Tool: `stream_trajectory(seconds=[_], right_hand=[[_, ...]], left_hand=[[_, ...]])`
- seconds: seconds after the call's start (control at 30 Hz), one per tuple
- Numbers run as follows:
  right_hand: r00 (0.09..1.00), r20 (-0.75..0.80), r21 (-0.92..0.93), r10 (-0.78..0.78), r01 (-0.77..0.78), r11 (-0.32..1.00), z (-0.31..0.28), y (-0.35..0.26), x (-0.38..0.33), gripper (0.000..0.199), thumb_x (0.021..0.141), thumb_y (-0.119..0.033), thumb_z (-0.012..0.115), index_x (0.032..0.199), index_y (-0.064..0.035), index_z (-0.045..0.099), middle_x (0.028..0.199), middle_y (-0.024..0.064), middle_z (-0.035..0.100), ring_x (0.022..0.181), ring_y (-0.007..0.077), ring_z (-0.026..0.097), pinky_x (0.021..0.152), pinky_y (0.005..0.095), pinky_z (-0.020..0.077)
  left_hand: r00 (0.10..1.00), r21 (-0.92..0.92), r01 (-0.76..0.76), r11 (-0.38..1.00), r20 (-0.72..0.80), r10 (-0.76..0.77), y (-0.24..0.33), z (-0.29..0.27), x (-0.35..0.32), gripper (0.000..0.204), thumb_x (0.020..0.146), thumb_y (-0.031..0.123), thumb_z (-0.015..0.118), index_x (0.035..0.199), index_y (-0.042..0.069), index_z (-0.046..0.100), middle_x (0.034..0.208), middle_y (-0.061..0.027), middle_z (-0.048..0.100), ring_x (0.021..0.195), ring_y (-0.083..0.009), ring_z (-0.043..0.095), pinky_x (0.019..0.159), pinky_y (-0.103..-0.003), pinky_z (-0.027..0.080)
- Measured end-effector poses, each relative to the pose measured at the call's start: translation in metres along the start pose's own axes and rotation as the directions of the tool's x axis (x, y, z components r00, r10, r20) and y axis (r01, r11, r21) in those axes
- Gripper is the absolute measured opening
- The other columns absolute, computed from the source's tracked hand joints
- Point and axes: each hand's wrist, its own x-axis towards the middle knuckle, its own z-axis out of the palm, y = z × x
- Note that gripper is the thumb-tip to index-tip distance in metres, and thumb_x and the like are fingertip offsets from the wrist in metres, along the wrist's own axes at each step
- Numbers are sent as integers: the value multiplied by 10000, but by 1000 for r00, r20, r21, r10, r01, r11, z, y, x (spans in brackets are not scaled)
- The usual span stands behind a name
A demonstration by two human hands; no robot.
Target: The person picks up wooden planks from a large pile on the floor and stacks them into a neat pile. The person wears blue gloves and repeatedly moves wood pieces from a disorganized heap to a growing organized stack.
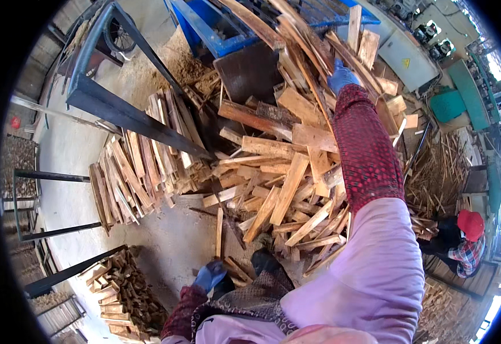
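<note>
My right hand [342, 77], in a blue glove, reaches far forward over a big heap of wood. Its fingers close around long wooden strips [304, 46], which slant up past the top of the heap; part of the grip is hidden among them. Low in the view, my left hand [209, 276], also gloved in blue, is beside my leg with nothing visible in it and its fingers loosely apart. A narrow wooden strip [219, 234] lies just beyond it. Loose wood offcuts [288, 189] are jumbled between my two hands.
A dark metal frame [130, 120] rises at left around stacked wooden strips [133, 166]. A blue metal frame [227, 43] stands at the far side beside sawdust [173, 66]. More short wood pieces [121, 292] fill a rack at lower left. A person in a red cap [470, 225] sits at right.
</note>
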Motion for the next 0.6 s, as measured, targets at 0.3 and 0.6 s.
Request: stream_trajectory(seconds=[0.3, 0.6], right_hand=[[820, 347, 855, -454, -78, 513, 127, -25, -438, 781, 893, -419, 716, 1494, -42, 388, 1345, 224, 571, 1227, 347, 568, 1103, 459, 415], [810, -311, 384, -497, 586, 714, 39, -90, -167, 678, 940, -566, 605, 1393, -64, 543, 1328, 199, 622, 1142, 365, 651, 902, 461, 573]], left_hand=[[891, -208, -219, 953, 355, 282, 322, 242, 86, 650, 959, 282, 685, 1500, 66, 397, 1335, -77, 561, 1179, -198, 578, 1006, -352, 470], [994, -76, 23, 997, -101, -31, 252, 124, 38, 460, 848, 298, 776, 1188, 48, 594, 802, -30, 617, 614, -125, 564, 539, -291, 476]])
